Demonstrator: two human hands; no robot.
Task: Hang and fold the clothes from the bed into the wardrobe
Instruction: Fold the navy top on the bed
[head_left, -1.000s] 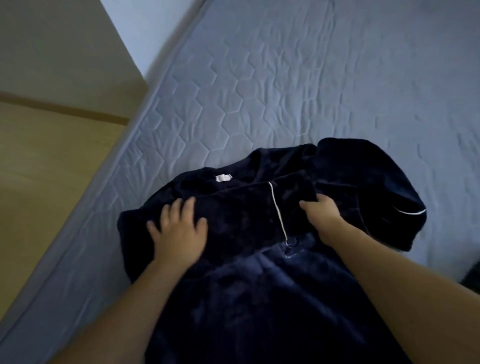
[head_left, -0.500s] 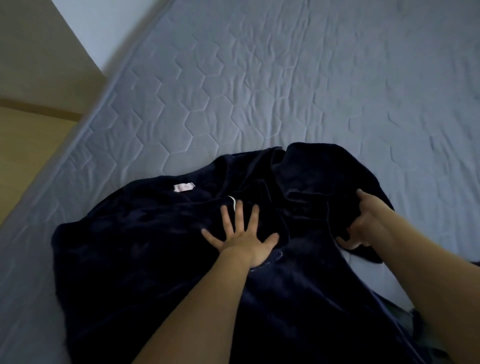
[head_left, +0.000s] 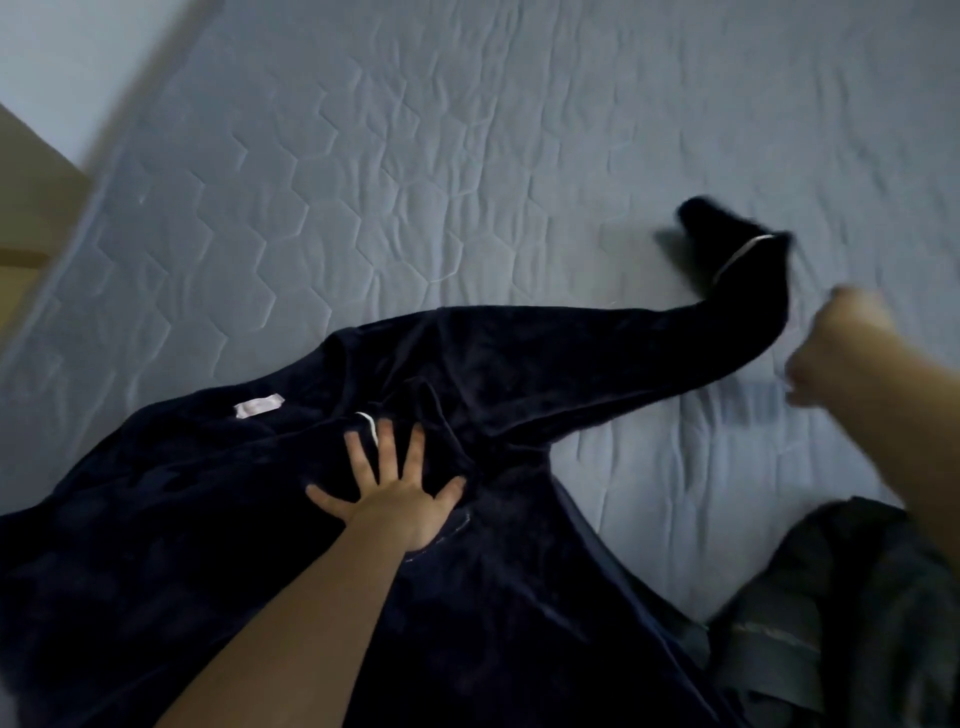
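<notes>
On bed (head_left: 467, 156), navy garment (head_left: 260, 519) sleeve (head_left: 597, 358) points right.

Two bare forearms and hands, seen from the wearer's own head

Both arms are uncovered along all of their visible length: no sleeve, cuff or glove shows on either one. The left hand (head_left: 402, 506) is sharp, with its thumb and four fingers (head_left: 387, 447) all in sight, and there is no ring, watch, strap or bracelet on it or on the wrist and forearm below. The right hand (head_left: 836, 348) and its forearm are smeared by motion blur, so fine detail there cannot be made out
</notes>
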